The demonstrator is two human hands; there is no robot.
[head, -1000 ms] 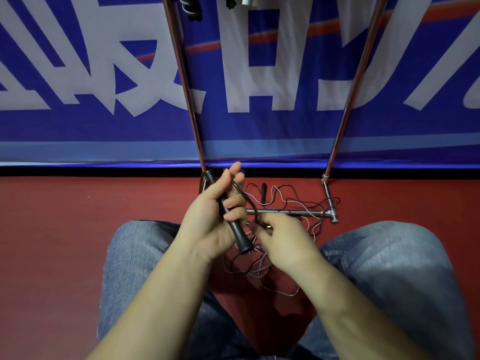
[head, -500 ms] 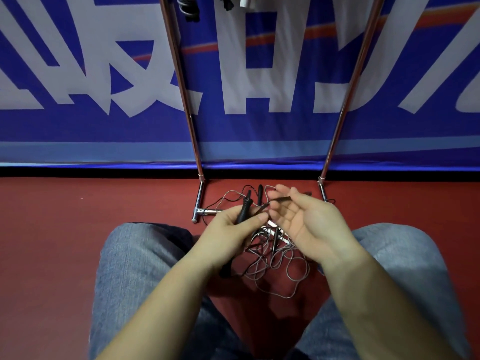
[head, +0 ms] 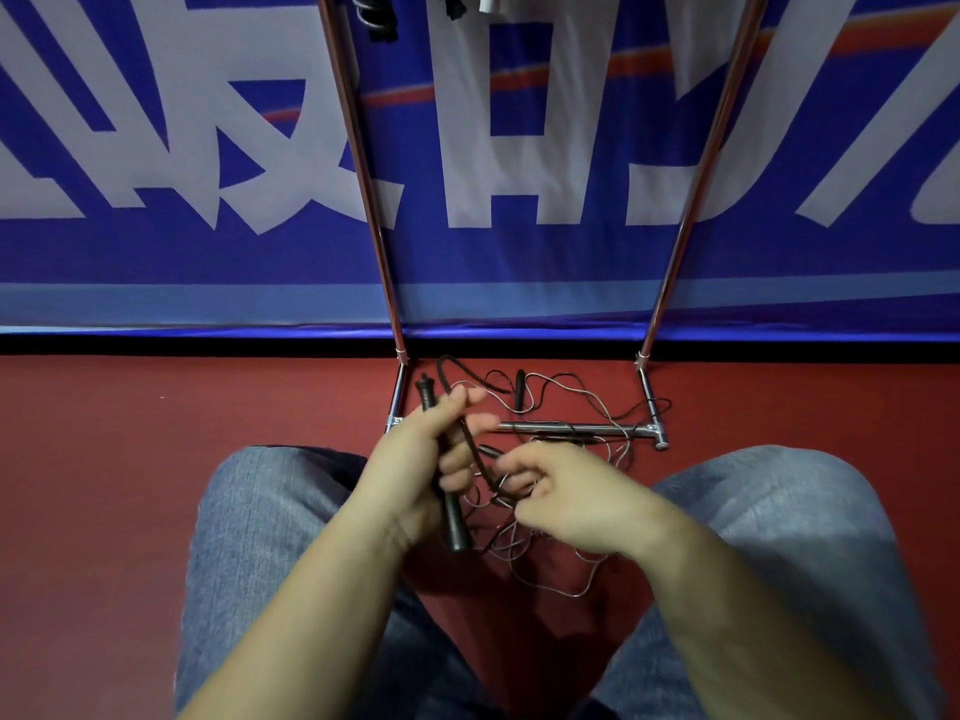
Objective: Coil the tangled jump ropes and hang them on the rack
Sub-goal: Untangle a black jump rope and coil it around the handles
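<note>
My left hand [head: 415,459] grips a black jump-rope handle [head: 456,522], held nearly upright with its top end above my fingers. A dark cord runs from that hand down to my right hand [head: 571,504], whose curled fingers pinch the cord beside the handle. Under both hands a tangle of thin jump ropes [head: 550,569] lies on the red floor between my knees. Another black handle [head: 520,389] lies in the tangle near the rack's base. The metal rack [head: 576,429] stands just ahead, its two poles rising out of view.
A blue banner with big white characters [head: 156,163] covers the wall behind the rack. Dark coiled ropes [head: 376,15] hang at the top edge by the left pole [head: 363,184]. My jeans-clad knees [head: 270,517] flank the tangle on the red floor.
My left hand has raised the black handle more upright. My right hand, open and palm-up half a second ago, has dropped and closed its fingers on the cord.
</note>
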